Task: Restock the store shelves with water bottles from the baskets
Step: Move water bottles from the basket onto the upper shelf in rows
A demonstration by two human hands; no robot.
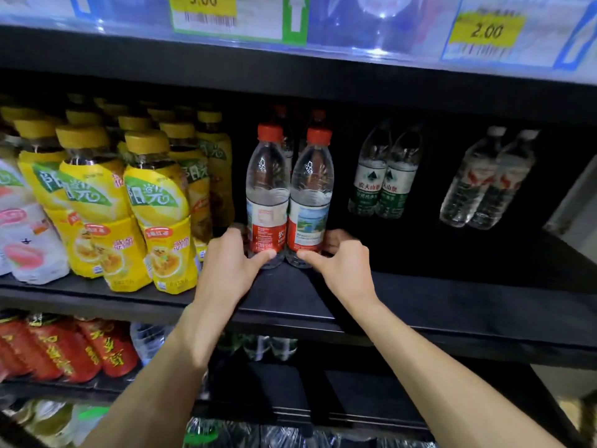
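Two bottles stand touching at frame centre on the shelf point(420, 295), your left hand point(231, 270) curled round the left bottle point(267, 195), your right hand point(342, 266) round the right bottle point(310, 202); likely heavy, slick, thin-walled, so grip low.

Bare forearms reach forward, converging. Left hand point(231, 265) grips base of left red-capped clear plastic bottle point(267, 195), thumb across front; right hand point(340, 263) likewise grips right red-capped clear plastic bottle point(310, 202).

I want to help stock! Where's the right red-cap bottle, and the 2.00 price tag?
right red-cap bottle point(308, 226), head view, on its label.
2.00 price tag point(486, 30), head view, on the yellow patch.
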